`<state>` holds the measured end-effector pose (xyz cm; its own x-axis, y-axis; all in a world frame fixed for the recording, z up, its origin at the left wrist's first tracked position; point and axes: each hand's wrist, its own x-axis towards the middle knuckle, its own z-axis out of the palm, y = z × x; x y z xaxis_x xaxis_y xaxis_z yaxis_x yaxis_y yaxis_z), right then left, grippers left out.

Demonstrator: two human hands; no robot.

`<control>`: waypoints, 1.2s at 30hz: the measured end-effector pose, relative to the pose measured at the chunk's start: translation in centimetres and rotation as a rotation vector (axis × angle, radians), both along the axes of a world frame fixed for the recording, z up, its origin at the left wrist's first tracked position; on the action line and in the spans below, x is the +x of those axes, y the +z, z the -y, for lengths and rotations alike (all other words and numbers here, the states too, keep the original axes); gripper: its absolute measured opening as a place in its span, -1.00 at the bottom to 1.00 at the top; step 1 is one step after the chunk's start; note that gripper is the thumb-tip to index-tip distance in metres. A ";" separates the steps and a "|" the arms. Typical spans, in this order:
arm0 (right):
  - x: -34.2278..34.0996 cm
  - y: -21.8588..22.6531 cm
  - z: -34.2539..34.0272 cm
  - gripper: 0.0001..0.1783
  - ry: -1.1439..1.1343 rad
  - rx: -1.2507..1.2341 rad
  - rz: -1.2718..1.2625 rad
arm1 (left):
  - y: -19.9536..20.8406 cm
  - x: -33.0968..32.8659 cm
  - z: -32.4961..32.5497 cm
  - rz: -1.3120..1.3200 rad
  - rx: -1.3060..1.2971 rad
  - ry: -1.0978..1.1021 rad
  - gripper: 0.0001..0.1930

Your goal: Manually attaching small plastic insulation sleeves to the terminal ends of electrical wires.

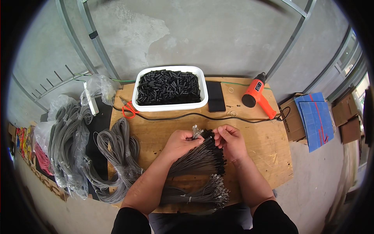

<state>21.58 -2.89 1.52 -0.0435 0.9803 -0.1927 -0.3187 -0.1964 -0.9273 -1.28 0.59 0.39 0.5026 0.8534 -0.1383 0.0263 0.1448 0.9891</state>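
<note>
My left hand grips a fanned bundle of thin grey cables over the wooden board, with bare metal cable ends sticking out above its fingers. My right hand pinches a small black tube piece at the tip of one cable, right beside the left hand. Many cable tips in the bundle carry black sleeves. A second bundle of cables with metal ends lies nearer my body. A white tray full of short black tube pieces stands at the back of the board.
An orange heat gun lies at the back right, its black cord running across the board. Orange scissors and a black flat block flank the tray. Coils of grey cable and bagged cable sit left. Cardboard boxes with blue sheets stand right.
</note>
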 end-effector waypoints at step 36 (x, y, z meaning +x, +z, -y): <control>-12.3 4.2 -20.9 -0.48 0.630 0.533 1.385 | -1.0 -0.4 -0.8 0.052 -0.139 0.059 -0.83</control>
<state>9.31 18.02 5.70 -0.5365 0.8397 -0.0847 0.7829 0.4577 -0.4214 -1.69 1.34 -0.65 0.4618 0.8561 -0.2319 -0.0374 0.2801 0.9593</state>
